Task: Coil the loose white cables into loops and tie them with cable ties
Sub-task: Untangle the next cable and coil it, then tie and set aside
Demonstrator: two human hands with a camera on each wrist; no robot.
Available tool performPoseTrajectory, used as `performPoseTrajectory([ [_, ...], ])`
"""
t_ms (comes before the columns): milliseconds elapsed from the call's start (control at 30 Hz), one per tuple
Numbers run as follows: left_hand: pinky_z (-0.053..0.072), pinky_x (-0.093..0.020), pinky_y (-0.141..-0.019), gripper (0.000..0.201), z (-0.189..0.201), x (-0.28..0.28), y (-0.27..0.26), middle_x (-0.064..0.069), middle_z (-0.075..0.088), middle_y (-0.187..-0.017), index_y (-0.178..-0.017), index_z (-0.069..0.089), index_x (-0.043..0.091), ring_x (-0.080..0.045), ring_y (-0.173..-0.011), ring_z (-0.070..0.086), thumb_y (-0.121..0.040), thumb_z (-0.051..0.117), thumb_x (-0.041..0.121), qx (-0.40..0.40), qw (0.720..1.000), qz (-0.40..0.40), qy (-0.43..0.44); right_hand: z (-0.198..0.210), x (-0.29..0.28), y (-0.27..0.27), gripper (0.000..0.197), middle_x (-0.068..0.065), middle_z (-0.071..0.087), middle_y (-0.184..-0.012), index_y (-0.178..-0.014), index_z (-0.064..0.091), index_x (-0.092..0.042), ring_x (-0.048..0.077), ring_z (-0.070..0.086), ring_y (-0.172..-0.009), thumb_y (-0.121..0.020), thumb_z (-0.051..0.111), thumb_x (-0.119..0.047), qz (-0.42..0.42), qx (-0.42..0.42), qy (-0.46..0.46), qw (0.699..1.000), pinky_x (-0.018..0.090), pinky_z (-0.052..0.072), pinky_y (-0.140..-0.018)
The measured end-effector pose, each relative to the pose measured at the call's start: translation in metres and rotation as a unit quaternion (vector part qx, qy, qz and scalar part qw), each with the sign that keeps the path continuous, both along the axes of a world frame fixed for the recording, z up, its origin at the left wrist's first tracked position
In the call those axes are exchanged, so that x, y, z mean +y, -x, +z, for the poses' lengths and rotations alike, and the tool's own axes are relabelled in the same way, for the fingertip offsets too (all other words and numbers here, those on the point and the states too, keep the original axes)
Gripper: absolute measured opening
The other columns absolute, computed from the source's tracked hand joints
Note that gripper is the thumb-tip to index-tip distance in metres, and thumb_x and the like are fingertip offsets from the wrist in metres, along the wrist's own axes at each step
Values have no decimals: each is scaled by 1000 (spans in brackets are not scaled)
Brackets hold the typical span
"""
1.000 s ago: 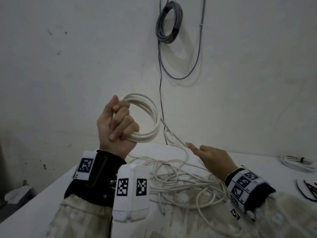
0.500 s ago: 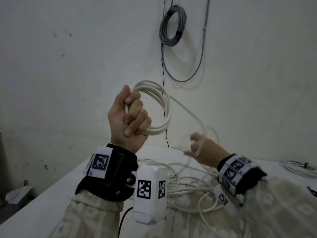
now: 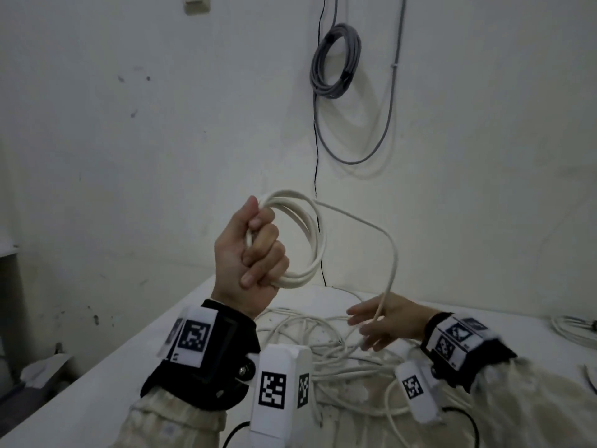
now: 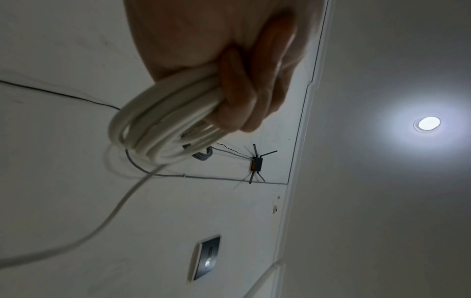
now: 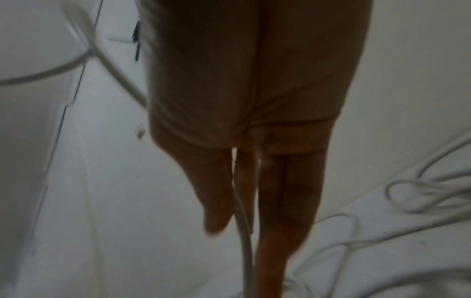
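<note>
My left hand (image 3: 261, 250) is raised in front of the wall and grips a coil of white cable (image 3: 311, 244) of several loops; the left wrist view shows its fingers (image 4: 237, 96) curled round the coil (image 4: 158, 121). A free strand (image 3: 392, 250) arcs from the coil's top down to my right hand (image 3: 365, 328), which hovers low over the table. In the right wrist view the right hand's fingers (image 5: 285, 191) are straight, and the strand (image 5: 244, 231) runs between them. The rest of the cable lies in a loose tangle (image 3: 323, 341) on the table.
The white table (image 3: 113, 383) stands against a white wall. A tied white coil (image 3: 571, 328) lies at its far right edge. A grey cable coil (image 3: 336, 59) and a thin black wire (image 3: 316, 163) hang on the wall behind my hands. A router (image 4: 256, 163) is mounted higher up.
My right hand lifted the strand from the table toward the coil, then dropped back low with straightened fingers, leaving a wide arc of cable. My left hand has kept hold of the coil.
</note>
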State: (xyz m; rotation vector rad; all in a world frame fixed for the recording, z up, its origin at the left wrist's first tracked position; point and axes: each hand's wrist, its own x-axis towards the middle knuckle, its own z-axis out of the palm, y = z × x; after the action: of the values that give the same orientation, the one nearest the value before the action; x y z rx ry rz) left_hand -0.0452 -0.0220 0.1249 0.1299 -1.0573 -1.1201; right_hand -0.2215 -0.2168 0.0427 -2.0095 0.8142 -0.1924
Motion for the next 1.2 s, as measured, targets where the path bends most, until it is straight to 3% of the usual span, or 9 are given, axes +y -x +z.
performPoseTrajectory([
  [167,4,-13,-29,38,-8,-2,6,8,27,-25,-51,43,20,-1,-15,24,-85,40,36,6,991,85,-104,9,4,8,63,19,65,-83,-134,38,6,18,66,-50,-79,69,3,-183,-211,-6,960,21,51,-46],
  [300,3,-12,-32,38,-19,-9,10,8,26,-25,-51,44,20,-1,-15,23,-85,40,36,-14,987,70,-145,50,21,10,105,27,48,-126,-149,-2,-12,23,69,-67,-76,71,3,-235,-414,-110,872,25,56,-59],
  [433,6,-11,-32,39,-30,-16,22,10,27,-27,-52,45,20,-1,-16,24,-87,41,38,-75,980,31,-180,76,51,10,111,12,3,-153,-149,-8,-17,13,37,-115,-76,76,-11,-297,-286,321,853,21,31,-96],
  [533,10,-10,-33,36,-35,-19,33,10,27,-28,-51,44,21,-1,-17,23,-81,51,40,-127,974,8,-187,75,63,8,61,-16,27,-145,-142,28,-34,-2,27,-117,-89,56,-22,-98,-142,538,825,31,20,-99],
  [633,11,-9,-32,35,-35,-21,39,10,26,-27,-49,42,21,-1,-17,22,-78,50,40,-129,971,-7,-202,67,58,16,20,-16,59,-82,-97,60,-34,-3,50,-75,-98,45,-20,27,-155,380,912,28,39,-82],
  [700,10,-10,-32,36,-37,-21,40,10,24,-27,-48,39,21,-2,-17,20,-79,48,39,-148,964,4,-220,66,56,24,19,-14,55,-65,-95,65,-22,1,47,-61,-96,50,-10,9,-270,336,902,17,40,-67],
  [833,8,-14,-34,39,-42,-23,48,10,20,-29,-48,32,22,-3,-19,17,-79,51,39,-211,949,37,-233,68,57,38,23,-5,55,-70,-96,70,-16,0,45,-63,-97,47,-18,-14,-340,247,907,8,35,-62],
  [967,18,-10,-31,42,-43,-29,53,9,19,-31,-50,37,22,-3,-18,26,-76,68,36,-175,960,-95,-196,52,75,29,54,-1,59,-71,-74,60,-13,3,50,-64,-95,32,-53,-33,-280,263,923,19,40,-64],
  [1200,27,-19,-34,40,-45,-39,60,4,29,-38,-62,40,19,-13,-27,29,-94,46,42,-158,936,-283,-138,44,77,32,38,-3,40,-51,-55,48,-15,11,35,-48,-88,48,-33,-3,-421,96,902,18,34,-49],
])
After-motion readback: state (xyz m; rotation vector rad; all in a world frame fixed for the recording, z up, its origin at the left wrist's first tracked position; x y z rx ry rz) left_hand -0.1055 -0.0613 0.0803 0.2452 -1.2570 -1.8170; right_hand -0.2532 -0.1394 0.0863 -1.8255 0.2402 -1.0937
